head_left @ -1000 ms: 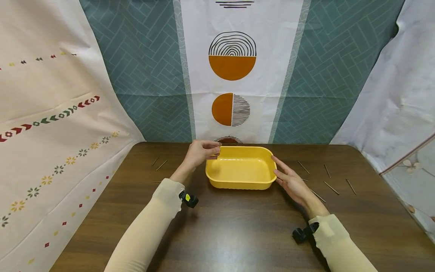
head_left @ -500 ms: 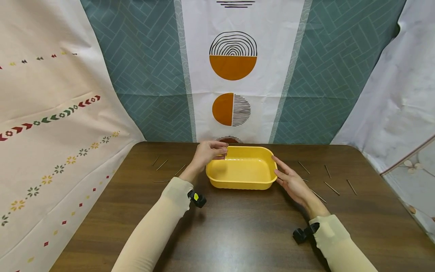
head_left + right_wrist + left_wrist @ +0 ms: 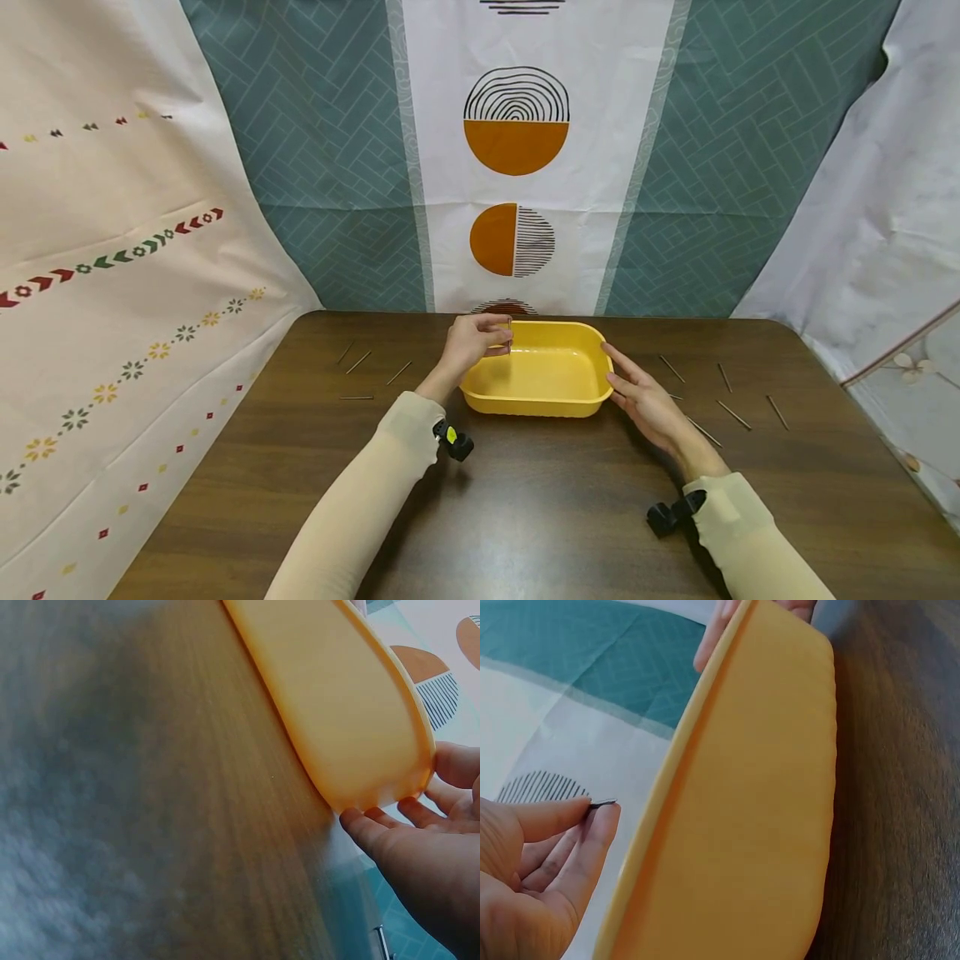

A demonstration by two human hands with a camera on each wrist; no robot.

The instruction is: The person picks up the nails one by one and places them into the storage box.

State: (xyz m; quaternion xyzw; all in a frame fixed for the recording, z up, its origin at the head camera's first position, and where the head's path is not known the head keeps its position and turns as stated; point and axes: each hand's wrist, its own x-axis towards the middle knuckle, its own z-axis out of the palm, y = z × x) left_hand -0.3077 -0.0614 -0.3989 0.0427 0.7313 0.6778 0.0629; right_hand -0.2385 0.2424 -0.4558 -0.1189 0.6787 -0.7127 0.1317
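On the left part of the dark brown wooden table (image 3: 525, 517) a few thin dark metal nails (image 3: 358, 362) lie loose and scattered, each one apart from the others, as if they were spread out to be picked one at a time.

The person's left hand (image 3: 471, 343) is raised over the near-left corner of the yellow rectangular plastic tub (image 3: 540, 404). Its thumb and forefinger are pressed together on one slim dark nail (image 3: 604, 802), and only the tip of it shows between the fingertips in the left wrist view. The other fingers are curled loosely under. I judge the hand is held above the rim so that the nail is over the inside of the tub and not over the table.

The tub stands flat on the table, in the middle and toward the far edge, just in front of the hanging cloth. Its inside looks bare as far as I can see.

The right hand (image 3: 645, 400) has straight, relaxed fingers and grasps nothing; the fingertips lie against the right wall of the tub, probably to keep it from sliding.

Further right, more loose nails (image 3: 731, 414) lie on the table, well apart from the tub.

I can read no brand, label or writing anywhere; the backdrop cloth (image 3: 517, 150) has only printed shapes, orange half circles with black lines.
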